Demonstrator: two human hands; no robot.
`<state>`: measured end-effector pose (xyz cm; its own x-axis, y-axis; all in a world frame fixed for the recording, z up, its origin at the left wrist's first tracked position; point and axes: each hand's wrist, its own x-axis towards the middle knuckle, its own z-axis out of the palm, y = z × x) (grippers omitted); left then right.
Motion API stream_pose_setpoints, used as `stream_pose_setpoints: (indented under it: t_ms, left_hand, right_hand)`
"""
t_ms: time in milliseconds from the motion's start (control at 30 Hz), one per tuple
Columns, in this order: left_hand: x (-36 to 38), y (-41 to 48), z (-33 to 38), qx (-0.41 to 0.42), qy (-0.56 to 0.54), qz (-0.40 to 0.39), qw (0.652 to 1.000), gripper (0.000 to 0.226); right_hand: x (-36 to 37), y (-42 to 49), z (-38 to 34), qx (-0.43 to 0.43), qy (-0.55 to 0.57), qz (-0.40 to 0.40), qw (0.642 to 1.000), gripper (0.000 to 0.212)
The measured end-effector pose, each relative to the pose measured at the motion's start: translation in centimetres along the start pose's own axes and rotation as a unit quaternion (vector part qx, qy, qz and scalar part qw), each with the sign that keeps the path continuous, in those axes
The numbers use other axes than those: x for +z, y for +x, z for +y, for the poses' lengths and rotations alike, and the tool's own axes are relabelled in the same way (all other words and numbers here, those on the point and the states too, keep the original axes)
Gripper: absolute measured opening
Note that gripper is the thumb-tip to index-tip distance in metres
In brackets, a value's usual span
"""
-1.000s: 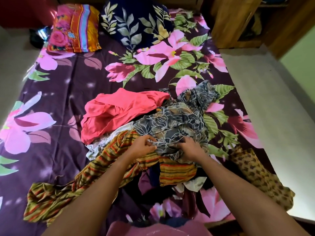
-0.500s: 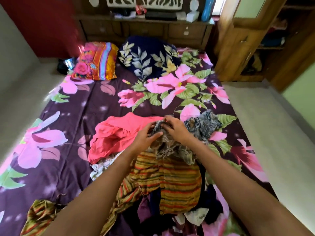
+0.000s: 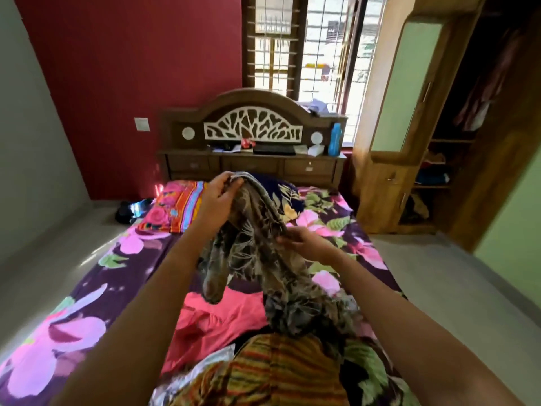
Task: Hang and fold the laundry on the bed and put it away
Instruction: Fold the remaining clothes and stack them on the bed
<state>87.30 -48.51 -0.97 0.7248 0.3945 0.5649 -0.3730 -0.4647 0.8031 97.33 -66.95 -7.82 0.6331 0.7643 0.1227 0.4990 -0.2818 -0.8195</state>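
1. Over the middle of the bed, a grey-brown leaf-print garment is held up. It's thin, limp fabric w/ pale leaf outlines, hanging in long twisted folds. Its lower end lies bunched on the laundry at the bed's near end.
2. L hand: highest, fingers & thumb curled round the garment's top edge, which drapes over the fingers.
3. R hand: lower & to the right, fingertips pinching a fold at the garment's side.
4. A tube-like part dangles free below the L hand, its end just above a pink garment, which is soft, plain & crumpled on the sheet.
5. Nearest the camera: striped garment w/ narrow orange/green/red bands, rumpled, touching the pink one & the leaf-print's bunched end.
6. Bed surface: dark purple sheet w/ big pink flowers & green leaves. At the head end sit a pink-orange floral pillow & beside it a navy leaf-print pillow, partly hidden behind the held cloth.
7. Room: dark wooden headboard w/ arched top, white cut-out panel & drawers. A blue bottle stands upright on its shelf, right side. Red wall behind, barred window above, wooden wardrobe at right w/ shelves showing, grey floor.
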Motion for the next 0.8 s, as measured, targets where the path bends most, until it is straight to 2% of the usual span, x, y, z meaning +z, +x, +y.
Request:
stream_pose_setpoints:
  t_ms: [100,200,267,333,400,467,533,600,700,733,800]
  left_hand:
    - [-1.2,0.9,-0.7,-0.009,0.058,-0.028,0.998,0.010]
    - [-1.6,1.0,-1.1,0.063,0.177,-0.086,0.978,0.058]
    - [-0.8,0.8,-0.2,0.071,0.180,-0.189,0.963,0.078]
    - [0.6,0.4,1.0,0.016,0.140,-0.279,0.950,0.077]
    - [1.6,0.4,1.6,0.012,0.112,-0.243,0.963,0.046]
    - [1.6,0.7,2.6,0.058,0.110,-0.170,0.978,0.015]
    - [1.2,0.9,4.1,0.087,0.113,-0.160,0.977,0.010]
    - [0.7,1.1,5.3,0.113,0.116,-0.155,0.975,0.005]
    - [-0.4,1.2,6.9,0.074,0.044,-0.077,0.993,0.021]
    - [-1.0,1.3,7.4,0.064,0.026,-0.049,0.996,0.020]
    - [-2.2,1.3,8.0,0.073,0.053,-0.021,0.996,0.013]
  right_hand:
    - [-1.1,-0.1,-0.5,-0.011,-0.004,0.068,0.998,0.017]
    - [-2.1,0.5,-2.7,-0.063,-0.017,0.114,0.991,0.015]
    - [-2.7,1.0,-4.9,-0.114,-0.041,0.132,0.984,0.005]
    - [-3.1,1.4,-7.3,-0.156,-0.037,0.158,0.974,0.007]
    - [-3.5,1.3,-9.2,-0.182,-0.021,0.174,0.968,0.010]
    - [-3.7,0.8,-10.0,-0.194,0.007,0.180,0.964,0.008]
    - [-3.7,-0.3,-9.8,-0.174,0.068,0.157,0.970,0.012]
    - [-3.6,-1.7,-8.8,-0.138,0.114,0.091,0.980,0.014]
    - [-2.2,-3.5,-5.9,-0.045,0.066,-0.045,0.996,0.015]
    - [-1.7,-3.9,-4.7,-0.011,0.046,-0.068,0.997,0.018]
    - [-1.4,-4.2,-2.9,0.042,0.075,-0.046,0.995,0.018]
